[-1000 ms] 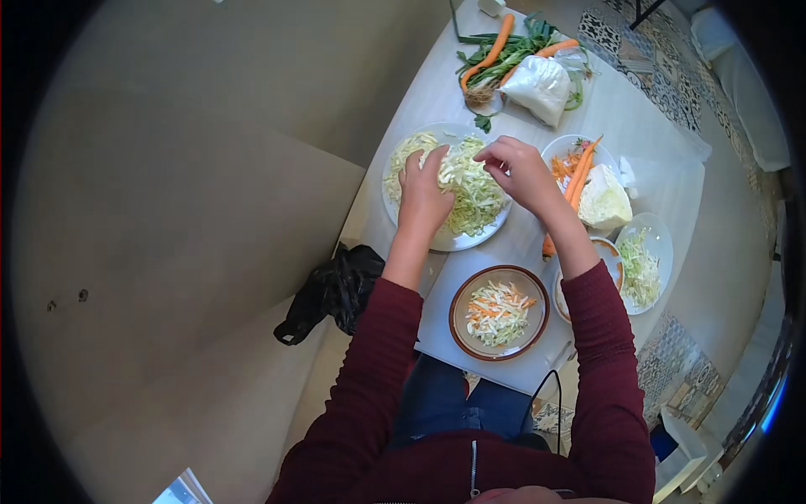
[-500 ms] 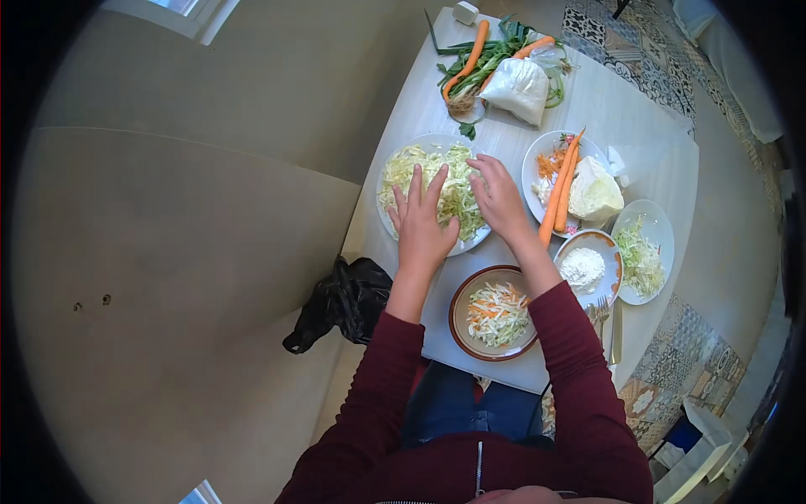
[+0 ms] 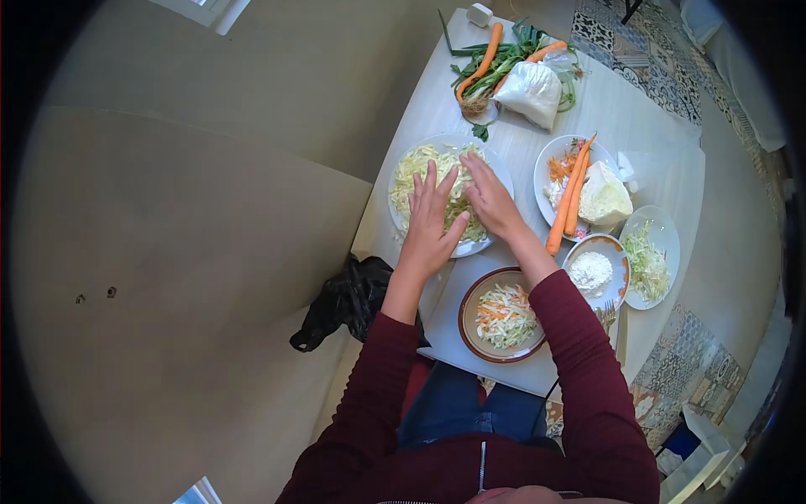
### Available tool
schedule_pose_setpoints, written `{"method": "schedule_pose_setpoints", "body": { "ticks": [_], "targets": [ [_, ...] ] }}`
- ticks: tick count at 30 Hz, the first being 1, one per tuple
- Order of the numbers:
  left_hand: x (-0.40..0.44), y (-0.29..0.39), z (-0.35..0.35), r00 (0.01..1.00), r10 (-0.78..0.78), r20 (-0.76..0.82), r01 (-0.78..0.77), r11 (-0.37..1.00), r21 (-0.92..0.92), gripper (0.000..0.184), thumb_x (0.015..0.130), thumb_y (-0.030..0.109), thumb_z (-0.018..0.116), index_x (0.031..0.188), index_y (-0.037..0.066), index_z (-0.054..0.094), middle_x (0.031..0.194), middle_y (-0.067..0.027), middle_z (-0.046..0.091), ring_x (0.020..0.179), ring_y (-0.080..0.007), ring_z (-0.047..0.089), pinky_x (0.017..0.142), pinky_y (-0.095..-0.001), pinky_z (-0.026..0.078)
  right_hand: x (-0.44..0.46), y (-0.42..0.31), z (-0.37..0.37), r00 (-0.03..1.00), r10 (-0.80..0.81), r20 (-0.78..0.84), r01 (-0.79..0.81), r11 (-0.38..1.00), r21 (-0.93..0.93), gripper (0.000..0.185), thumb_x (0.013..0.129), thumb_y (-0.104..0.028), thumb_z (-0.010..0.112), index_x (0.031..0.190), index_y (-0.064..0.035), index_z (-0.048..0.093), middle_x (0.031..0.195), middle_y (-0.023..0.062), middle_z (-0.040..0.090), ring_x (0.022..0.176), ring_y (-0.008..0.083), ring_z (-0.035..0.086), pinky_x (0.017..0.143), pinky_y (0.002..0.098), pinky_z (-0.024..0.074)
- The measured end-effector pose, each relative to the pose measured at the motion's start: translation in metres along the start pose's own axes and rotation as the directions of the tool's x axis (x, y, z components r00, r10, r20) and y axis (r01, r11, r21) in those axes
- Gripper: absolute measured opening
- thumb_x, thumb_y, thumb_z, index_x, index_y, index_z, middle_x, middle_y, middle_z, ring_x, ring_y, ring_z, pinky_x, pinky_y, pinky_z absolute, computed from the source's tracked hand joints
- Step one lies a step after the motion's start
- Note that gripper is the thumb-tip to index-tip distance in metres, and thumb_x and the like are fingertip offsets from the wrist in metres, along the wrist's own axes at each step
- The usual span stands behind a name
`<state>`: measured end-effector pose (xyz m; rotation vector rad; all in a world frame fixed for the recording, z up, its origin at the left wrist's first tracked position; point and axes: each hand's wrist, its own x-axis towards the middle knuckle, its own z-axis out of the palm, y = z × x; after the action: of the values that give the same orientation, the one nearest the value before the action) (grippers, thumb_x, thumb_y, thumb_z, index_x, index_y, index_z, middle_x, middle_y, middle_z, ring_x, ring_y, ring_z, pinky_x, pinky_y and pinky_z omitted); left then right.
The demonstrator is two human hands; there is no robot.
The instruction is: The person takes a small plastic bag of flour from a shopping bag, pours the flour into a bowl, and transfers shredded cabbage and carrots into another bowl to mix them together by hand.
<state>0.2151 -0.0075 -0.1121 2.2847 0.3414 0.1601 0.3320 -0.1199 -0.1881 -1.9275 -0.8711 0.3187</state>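
left hand [image 3: 430,222] and right hand [image 3: 494,205] are unclenched over cabbage [image 3: 413,168], gripping nothing visible; use light touch inside plate [image 3: 475,248], clear of bowl [image 3: 470,332] at its 5 o'clock.

Hands [image 3: 431,233] closer together than before

Home, apparently: food-laden table [image 3: 609,105] below my left hand [image 3: 432,235], patterned floor tiles [image 3: 682,353] well beyond my right hand [image 3: 495,206].

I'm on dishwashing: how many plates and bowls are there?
5 visible: large plate at left, carrot plate to its right, powder bowl below that, oval dish farthest right, brown-rimmed bowl at the bottom. Others may be hidden.
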Motion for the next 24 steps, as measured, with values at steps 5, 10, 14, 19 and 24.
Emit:
{"method": "schedule_pose_setpoints", "body": {
  "ticks": [5, 10, 14, 19, 24],
  "targets": [
    [-0.002, -0.027, -0.006, 0.944, -0.108, -0.312, 0.096, 0.994, -0.055, 0.058, 0.093, 0.023, 0.048, 0.145, 0.009, 0.027, 0.151, -0.0228, 0.018, 0.140, -0.0415, 0.013, 0.113, -0.0499, 0.011, 0.006, -0.003, -0.018, 0.999, -0.023, 0.030, 0.022, 0.999, 0.034, 0.043, 0.092, -0.018, 0.044, 0.133, -0.0047, 0.044, 0.138, 0.0233, 0.041, 0.129, 0.0368, 0.038, 0.109, 0.0399, 0.0293],
    [-0.034, -0.066, 0.028, 0.670, -0.509, -0.540, 0.379, 0.860, -0.341, 0.058, 0.095, 0.024, 0.043, 0.141, -0.006, 0.024, 0.147, -0.0288, 0.021, 0.138, -0.0400, 0.018, 0.114, -0.0431, 0.013, 0.020, 0.009, -0.022, 0.999, -0.032, 0.001, 0.032, 0.999, -0.007, 0.042, 0.092, -0.019, 0.044, 0.132, -0.0051, 0.045, 0.136, 0.0240, 0.043, 0.129, 0.0365, 0.039, 0.108, 0.0399, 0.0300],
    [-0.035, -0.081, 0.065, 0.617, -0.600, -0.509, 0.439, 0.799, -0.410, 0.059, 0.097, 0.027, 0.040, 0.140, -0.009, 0.024, 0.146, -0.0276, 0.025, 0.138, -0.0379, 0.022, 0.113, -0.0420, 0.015, 0.024, 0.018, -0.012, 0.998, -0.053, 0.028, 0.057, 0.986, -0.156, 0.042, 0.092, -0.019, 0.044, 0.132, -0.0051, 0.045, 0.134, 0.0239, 0.044, 0.128, 0.0362, 0.040, 0.108, 0.0389, 0.0311],
    [-0.020, -0.052, 0.073, 0.671, -0.525, -0.523, 0.393, 0.850, -0.350, 0.064, 0.096, 0.029, 0.041, 0.142, -0.010, 0.018, 0.149, -0.0285, 0.018, 0.140, -0.0383, 0.015, 0.114, -0.0423, 0.012, 0.021, 0.002, -0.012, 0.990, -0.026, 0.137, 0.024, 1.000, 0.015, 0.042, 0.092, -0.022, 0.043, 0.132, -0.0063, 0.045, 0.135, 0.0219, 0.045, 0.128, 0.0370, 0.040, 0.110, 0.0438, 0.0275],
    [-0.021, -0.038, 0.081, 0.789, -0.427, -0.442, 0.377, 0.904, -0.202, 0.067, 0.095, 0.026, 0.043, 0.143, -0.010, 0.012, 0.150, -0.0294, 0.010, 0.141, -0.0408, 0.007, 0.115, -0.0443, 0.006, 0.024, -0.009, -0.016, 0.982, -0.085, 0.170, 0.094, 0.995, -0.044, 0.041, 0.091, -0.020, 0.043, 0.131, -0.0090, 0.047, 0.132, 0.0169, 0.050, 0.126, 0.0348, 0.043, 0.111, 0.0517, 0.0229]
  ]
}}
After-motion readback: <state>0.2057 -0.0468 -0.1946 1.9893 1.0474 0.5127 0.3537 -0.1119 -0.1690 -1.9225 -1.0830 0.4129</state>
